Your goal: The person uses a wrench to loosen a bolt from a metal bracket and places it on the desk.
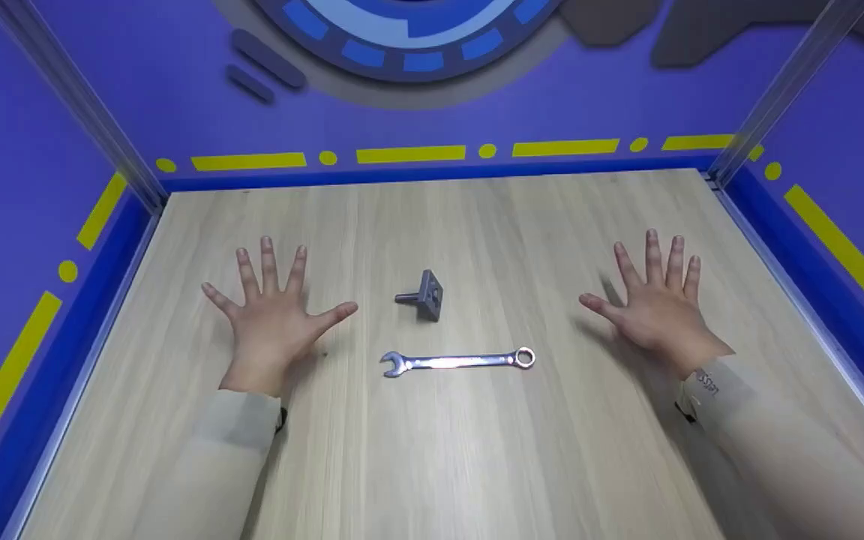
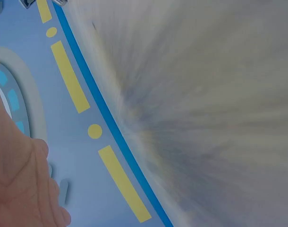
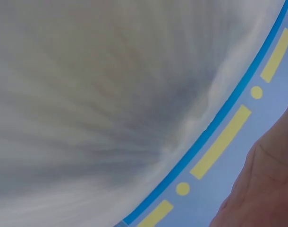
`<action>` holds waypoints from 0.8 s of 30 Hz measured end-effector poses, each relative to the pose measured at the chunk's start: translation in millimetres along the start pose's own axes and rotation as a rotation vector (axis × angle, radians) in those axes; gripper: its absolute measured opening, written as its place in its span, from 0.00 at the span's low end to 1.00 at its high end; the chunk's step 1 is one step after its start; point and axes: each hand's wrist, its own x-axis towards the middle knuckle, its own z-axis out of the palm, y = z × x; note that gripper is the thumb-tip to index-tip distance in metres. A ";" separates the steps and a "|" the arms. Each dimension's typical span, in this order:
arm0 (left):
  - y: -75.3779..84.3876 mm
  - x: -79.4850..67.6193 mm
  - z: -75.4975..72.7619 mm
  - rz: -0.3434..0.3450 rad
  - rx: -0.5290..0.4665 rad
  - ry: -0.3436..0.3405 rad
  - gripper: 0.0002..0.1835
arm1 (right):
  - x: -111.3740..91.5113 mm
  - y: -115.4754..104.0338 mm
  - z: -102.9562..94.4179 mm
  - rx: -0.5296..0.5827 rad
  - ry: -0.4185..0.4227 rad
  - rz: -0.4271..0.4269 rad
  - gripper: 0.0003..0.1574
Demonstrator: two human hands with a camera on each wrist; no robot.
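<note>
A silver combination wrench (image 1: 458, 361) lies flat on the wooden table, its open end to the left and ring end to the right. Just beyond it is a small grey square plate (image 1: 433, 295) standing on edge, with a bolt-like rod (image 1: 406, 298) sticking out to the left. To the left of both, my left hand (image 1: 271, 322) is spread palm down with nothing in it. My right hand (image 1: 658, 315), likewise spread and holding nothing, is over the table's right side. Part of the left palm (image 2: 19, 184) and part of the right palm (image 3: 269, 184) show in the wrist views.
Blue-purple panels with yellow markings wall in the table (image 1: 477, 465) at the back (image 1: 417, 124), left and right. Metal corner posts (image 1: 94, 112) stand at the back corners. Both arms wear light long sleeves (image 1: 214, 457).
</note>
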 end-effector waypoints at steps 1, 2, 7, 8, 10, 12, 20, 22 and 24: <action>0.0 0.1 -0.9 0.000 0.001 -0.002 0.72 | 0.3 -1.4 -0.7 0.001 0.001 -0.001 0.75; -0.1 0.4 -1.6 0.001 0.001 -0.002 0.72 | 0.7 -2.6 -1.2 0.003 0.002 -0.002 0.75; 1.3 1.2 -7.8 0.027 -0.014 0.000 0.72 | 1.9 -11.3 -5.1 0.027 -0.007 -0.014 0.75; 1.8 1.4 -8.6 0.037 -0.019 0.005 0.72 | 2.0 -12.6 -5.5 0.032 -0.010 -0.019 0.76; 3.1 1.4 -10.1 0.062 -0.028 0.013 0.72 | 2.4 -14.7 -6.0 0.041 -0.012 -0.030 0.76; 4.6 1.2 -11.0 0.086 -0.037 0.023 0.72 | 2.7 -16.9 -6.1 0.049 -0.004 -0.048 0.77; 15.2 -0.5 -13.4 0.178 -0.105 0.061 0.70 | 1.8 -31.1 -6.6 0.152 0.002 -0.122 0.86; 17.4 -0.3 -14.4 0.205 -0.131 0.078 0.70 | 0.8 -37.0 -6.5 0.181 -0.011 -0.134 0.90; 18.8 0.5 -15.7 0.228 -0.159 0.092 0.69 | -0.6 -43.5 -6.2 0.211 -0.028 -0.140 0.92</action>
